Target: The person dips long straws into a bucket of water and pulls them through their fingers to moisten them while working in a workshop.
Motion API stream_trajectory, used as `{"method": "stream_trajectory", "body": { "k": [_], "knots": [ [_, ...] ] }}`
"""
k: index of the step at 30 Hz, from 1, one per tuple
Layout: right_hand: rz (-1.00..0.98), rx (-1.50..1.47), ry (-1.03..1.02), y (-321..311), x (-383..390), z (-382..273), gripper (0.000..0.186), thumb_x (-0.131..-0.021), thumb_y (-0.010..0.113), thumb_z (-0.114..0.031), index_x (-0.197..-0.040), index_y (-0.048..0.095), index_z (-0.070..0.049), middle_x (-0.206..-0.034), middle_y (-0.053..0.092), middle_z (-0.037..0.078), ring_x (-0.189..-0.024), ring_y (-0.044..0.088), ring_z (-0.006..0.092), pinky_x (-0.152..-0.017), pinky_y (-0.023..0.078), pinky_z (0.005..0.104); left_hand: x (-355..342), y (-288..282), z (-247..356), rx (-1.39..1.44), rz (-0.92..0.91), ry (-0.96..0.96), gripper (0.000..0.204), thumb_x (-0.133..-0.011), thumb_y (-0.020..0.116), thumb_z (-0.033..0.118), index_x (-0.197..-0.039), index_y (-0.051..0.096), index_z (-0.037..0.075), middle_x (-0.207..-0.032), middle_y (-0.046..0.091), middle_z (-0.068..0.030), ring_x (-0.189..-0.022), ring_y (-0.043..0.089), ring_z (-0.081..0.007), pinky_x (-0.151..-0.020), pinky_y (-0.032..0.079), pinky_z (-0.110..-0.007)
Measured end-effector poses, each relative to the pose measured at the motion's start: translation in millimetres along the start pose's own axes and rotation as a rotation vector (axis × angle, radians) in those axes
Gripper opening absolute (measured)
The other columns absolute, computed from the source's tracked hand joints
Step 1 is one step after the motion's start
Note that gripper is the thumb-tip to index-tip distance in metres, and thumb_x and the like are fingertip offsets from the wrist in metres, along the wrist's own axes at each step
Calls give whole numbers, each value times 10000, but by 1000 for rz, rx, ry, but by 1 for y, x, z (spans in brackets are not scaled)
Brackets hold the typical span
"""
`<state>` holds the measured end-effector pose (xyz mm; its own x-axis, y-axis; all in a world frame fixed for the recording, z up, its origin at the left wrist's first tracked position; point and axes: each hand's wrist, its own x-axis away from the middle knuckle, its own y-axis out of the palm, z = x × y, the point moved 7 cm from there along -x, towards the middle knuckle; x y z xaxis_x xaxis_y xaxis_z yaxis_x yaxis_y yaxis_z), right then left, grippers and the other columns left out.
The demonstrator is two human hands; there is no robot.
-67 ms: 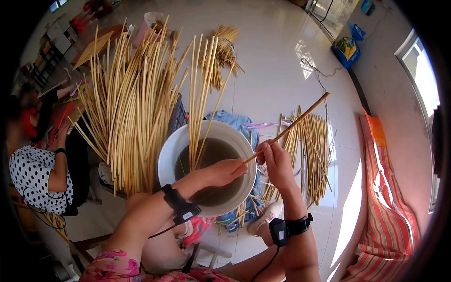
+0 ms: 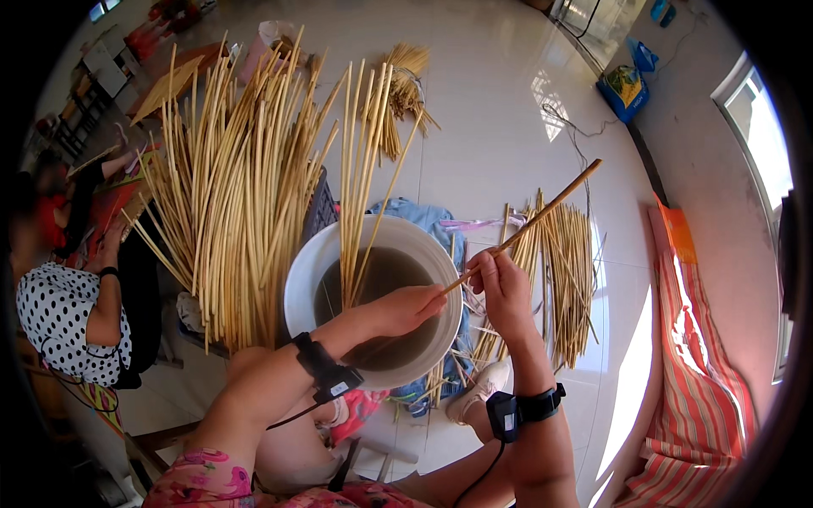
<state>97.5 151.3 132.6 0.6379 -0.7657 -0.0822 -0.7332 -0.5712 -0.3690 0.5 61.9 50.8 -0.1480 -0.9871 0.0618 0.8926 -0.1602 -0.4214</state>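
Note:
A brown plant stalk (image 2: 555,206) slants up to the right across my two hands. My left hand (image 2: 408,308) is closed around its lower end, over the white bucket (image 2: 298,292). Just right of the bucket's rim, my right hand (image 2: 501,292) grips the stalk further along between thumb and fingers. Murky water (image 2: 394,269) fills part of the bucket, and several pale stalks (image 2: 356,182) stand in it, leaning on its far side. Whatever part of the stalk lies inside my left palm is hidden.
A big sheaf of pale stalks (image 2: 241,195) rises from a dark crate (image 2: 320,207) at the left. More stalks (image 2: 566,279) lie on the floor at right, and a tied bundle (image 2: 405,93) lies further off. A person in a dotted top (image 2: 63,313) sits at far left.
The stalk's far tip has moved slightly up and to the right. My right hand has shifted a little with it, while my left hand stays nearly in place.

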Motion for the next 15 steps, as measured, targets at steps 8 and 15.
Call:
{"method": "stream_trajectory", "body": {
  "k": [8,15],
  "knots": [
    [814,-401,-3,-148,12,2,360,-1016,371,-291,-733,470,-93,-547,296,-59,-470,235,40,-426,209,214,12,-11,-10,-191,-105,-141,190,-967,408,178,-872,456,21,-752,605,-117,-730,600,-293,-664,454,-379],
    [1127,-263,-7,-221,41,20,340,-1010,379,-288,-727,476,-127,-537,331,-61,-442,227,33,-409,153,218,27,-40,-45,-676,-58,-336,207,-924,447,209,-901,537,24,-817,618,-197,-849,592,-398,-696,460,-477]
  ]
}}
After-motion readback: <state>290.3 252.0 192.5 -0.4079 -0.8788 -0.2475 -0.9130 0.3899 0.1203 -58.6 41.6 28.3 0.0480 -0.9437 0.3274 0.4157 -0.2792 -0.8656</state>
